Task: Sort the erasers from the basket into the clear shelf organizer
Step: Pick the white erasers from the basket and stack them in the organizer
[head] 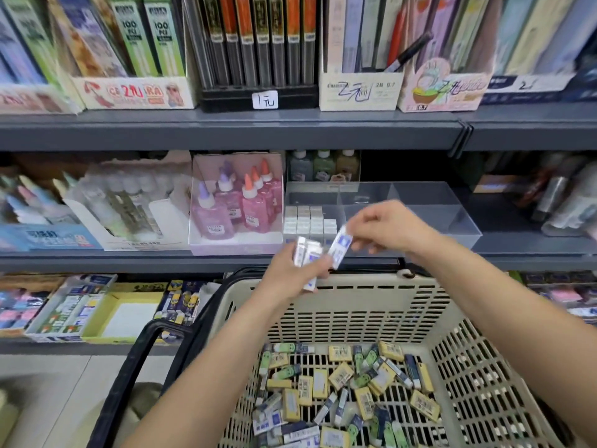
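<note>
A beige plastic basket point(361, 305) sits below me, its floor strewn with several erasers point(342, 396) in yellow, green and blue-white wrappers. My left hand point(290, 273) grips a small bunch of white and blue erasers point(307, 253) above the basket's far rim. My right hand point(387, 229) pinches one blue-white eraser point(340, 245) right beside that bunch. Just behind both hands the clear shelf organizer point(429, 205) stands on the middle shelf. Its left compartment holds rows of white erasers point(307, 221); the right compartments look bare.
Pink glue bottles point(239, 202) in a box stand left of the organizer. Pen and pencil boxes line the upper shelf point(226, 127). The basket's black handle point(135, 376) hangs at its left. Eraser boxes point(74, 305) fill the lower shelf.
</note>
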A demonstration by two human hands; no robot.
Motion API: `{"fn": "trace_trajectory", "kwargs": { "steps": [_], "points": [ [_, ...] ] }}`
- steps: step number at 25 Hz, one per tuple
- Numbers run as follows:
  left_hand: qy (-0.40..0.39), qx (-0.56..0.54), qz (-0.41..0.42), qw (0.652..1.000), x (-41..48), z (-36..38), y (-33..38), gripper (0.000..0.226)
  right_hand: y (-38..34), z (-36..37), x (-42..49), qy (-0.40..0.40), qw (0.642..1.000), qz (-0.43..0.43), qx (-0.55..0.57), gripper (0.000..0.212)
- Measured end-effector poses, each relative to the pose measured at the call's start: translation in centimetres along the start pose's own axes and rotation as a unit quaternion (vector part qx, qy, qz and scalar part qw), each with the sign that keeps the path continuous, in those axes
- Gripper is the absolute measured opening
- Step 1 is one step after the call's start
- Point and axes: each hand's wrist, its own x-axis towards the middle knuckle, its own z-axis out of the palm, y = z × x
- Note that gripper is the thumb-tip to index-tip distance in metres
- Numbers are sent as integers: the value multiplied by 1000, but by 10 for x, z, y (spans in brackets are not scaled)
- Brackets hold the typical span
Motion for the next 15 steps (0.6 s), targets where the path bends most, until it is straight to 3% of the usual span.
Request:
{"fn": "trace_trajectory", "kwargs": {
  "steps": [2,6,15],
  "points": [
    [22,-93,-8,995,6,-11,11,25,-12,-13,20,73,996,-37,-25,11],
    [47,-175,-19,983,16,-25,11,22,-10,-9,56,161,955,-93,-231,18],
    [35,-200,-16,979,27,-27,-5,20,7,19,85,1,944,-61,-325,24]
  ]
}}
